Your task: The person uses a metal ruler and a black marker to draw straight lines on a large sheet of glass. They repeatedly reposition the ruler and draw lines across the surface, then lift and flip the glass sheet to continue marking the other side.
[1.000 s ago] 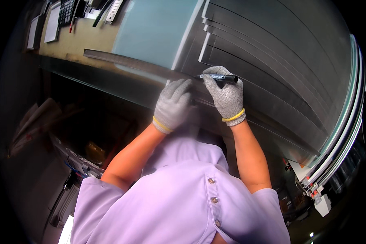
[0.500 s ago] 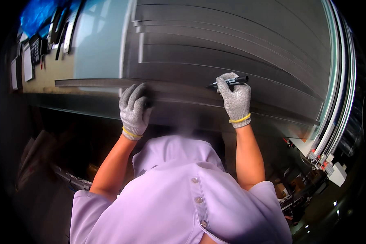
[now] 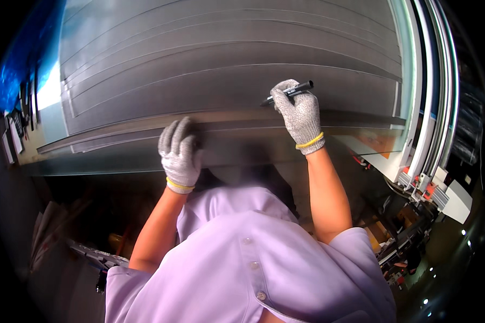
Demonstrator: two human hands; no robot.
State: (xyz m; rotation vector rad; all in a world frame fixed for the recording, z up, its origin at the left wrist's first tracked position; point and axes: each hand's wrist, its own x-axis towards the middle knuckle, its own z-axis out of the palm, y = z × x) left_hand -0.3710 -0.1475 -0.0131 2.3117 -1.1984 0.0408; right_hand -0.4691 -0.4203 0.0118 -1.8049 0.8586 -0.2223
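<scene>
My right hand [image 3: 297, 114], in a grey knit glove with a yellow cuff edge, grips a black marker pen [image 3: 300, 89]. The pen's tip points down and left, just above a dark grey sheet [image 3: 221, 89]. In a matching glove, my left hand [image 3: 179, 153] lies with outstretched fingers at a long, narrow, dark strip [image 3: 124, 127] along the near side of the table. Its fingertips rest on or right beside the strip; blur hides the exact contact. Several dark sheets with pale edges lie overlapped beyond both hands.
White and metal rails [image 3: 434, 102] run along the table's right edge, ending in a white block [image 3: 458, 202]. At the far left are blue plastic film [image 3: 16, 81] and several dark tools. A greenish glass-like edge [image 3: 102, 166] borders the table's near side.
The whole view has swung, so the sheets and strip now reach further left and the rails sit differently. My right hand still holds the marker pen; my left hand stays by the strip.
</scene>
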